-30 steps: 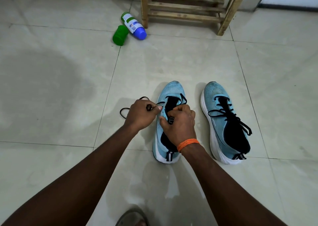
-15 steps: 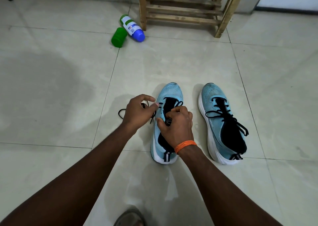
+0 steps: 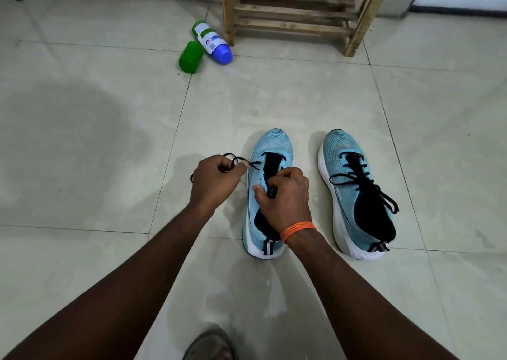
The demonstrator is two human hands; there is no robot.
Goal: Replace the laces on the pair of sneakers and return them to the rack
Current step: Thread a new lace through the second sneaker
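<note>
Head view looks down on a light-blue sneaker [image 3: 270, 151] standing on the tiled floor [image 3: 109, 112] near its middle, toe pointing toward the far wall and white heel toward the person. Its black tongue lies exposed, and only a short run of black lace [image 3: 233, 158] crosses the eyelets near the toe. That lace leads off the sneaker's left side into the left hand [image 3: 216, 177], whose grip is closed: thumb and curled fingers pinch the lace, a small loop of it showing above the knuckles and a bit more trailing behind the hand onto the floor. The right hand [image 3: 285, 197] sits on top of the same sneaker, its grip also closed, fingers and thumb curled round the tongue and upper at mid-shoe (exactly which part they clamp is hidden by the hand). An orange band [image 3: 298, 230] circles that wrist.

Just beside it to the right, apart from it, stands the laced sneaker [image 3: 345, 151], parallel, with its black lace threaded and its ends loose.

Toward the floor's far edge a wooden rack [image 3: 290, 11] stands against the wall. Left of its leg lie a white bottle [image 3: 214, 44] with a blue end and a green cup [image 3: 189, 57], close together on their sides. At the near edge, a sandalled foot [image 3: 211, 346] shows between the forearms.
</note>
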